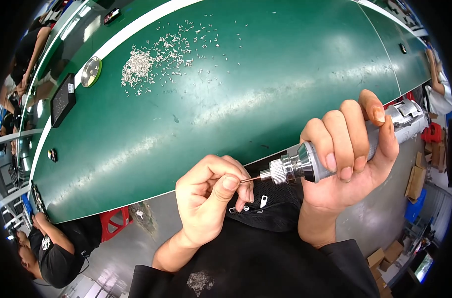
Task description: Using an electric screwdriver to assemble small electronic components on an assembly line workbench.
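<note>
My right hand (pixel 342 149) is wrapped around the grey body of an electric screwdriver (pixel 285 169), with its silver collar and knurled nose pointing left. A thin copper-coloured bit (pixel 254 179) sticks out of the nose. My left hand (pixel 206 196) pinches the tip of this bit between thumb and fingers; whether a small part sits there too is hidden. Both hands are held up in front of my body, just off the near edge of the green table (pixel 221 134). A heap of small silvery pin-like pieces (pixel 138 65) lies at the far left, thinning out toward the right.
Left of the heap are a round green-rimmed dish (pixel 91 72) and a black tray (pixel 63 101). A person in black (pixel 59 248) is at the table's left end; another person's arm (pixel 436 74) shows at far right. Cardboard boxes (pixel 415 180) stand on the floor.
</note>
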`<state>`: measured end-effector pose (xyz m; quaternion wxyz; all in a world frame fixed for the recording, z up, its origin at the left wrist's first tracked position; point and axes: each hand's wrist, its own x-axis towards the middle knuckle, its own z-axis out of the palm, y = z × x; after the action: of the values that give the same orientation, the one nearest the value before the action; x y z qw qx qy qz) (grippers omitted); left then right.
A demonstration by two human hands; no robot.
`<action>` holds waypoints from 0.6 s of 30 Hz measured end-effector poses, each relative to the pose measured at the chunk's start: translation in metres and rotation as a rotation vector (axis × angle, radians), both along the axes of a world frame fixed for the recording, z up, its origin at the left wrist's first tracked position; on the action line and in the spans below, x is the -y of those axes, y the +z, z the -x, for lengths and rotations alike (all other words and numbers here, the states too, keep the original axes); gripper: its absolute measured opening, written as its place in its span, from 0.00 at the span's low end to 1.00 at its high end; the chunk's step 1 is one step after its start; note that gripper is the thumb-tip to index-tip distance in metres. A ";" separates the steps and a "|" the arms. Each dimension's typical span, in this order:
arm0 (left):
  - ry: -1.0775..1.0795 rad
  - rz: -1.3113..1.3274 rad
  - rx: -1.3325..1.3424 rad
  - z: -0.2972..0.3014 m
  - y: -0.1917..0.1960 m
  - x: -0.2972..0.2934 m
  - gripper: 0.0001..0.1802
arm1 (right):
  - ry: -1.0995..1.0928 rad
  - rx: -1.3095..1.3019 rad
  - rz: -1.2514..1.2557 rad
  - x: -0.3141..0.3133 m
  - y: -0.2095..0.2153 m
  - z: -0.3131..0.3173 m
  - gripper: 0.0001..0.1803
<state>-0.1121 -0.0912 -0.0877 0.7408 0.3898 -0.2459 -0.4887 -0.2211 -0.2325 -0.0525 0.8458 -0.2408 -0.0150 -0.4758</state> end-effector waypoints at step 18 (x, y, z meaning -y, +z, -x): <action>-0.049 -0.123 -0.056 -0.002 0.002 0.002 0.11 | 0.038 -0.018 0.088 0.002 -0.003 0.004 0.09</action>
<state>-0.1104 -0.0934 -0.0852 0.7098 0.4145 -0.2040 -0.5317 -0.2250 -0.2347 -0.0552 0.8435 -0.2818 -0.0328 -0.4561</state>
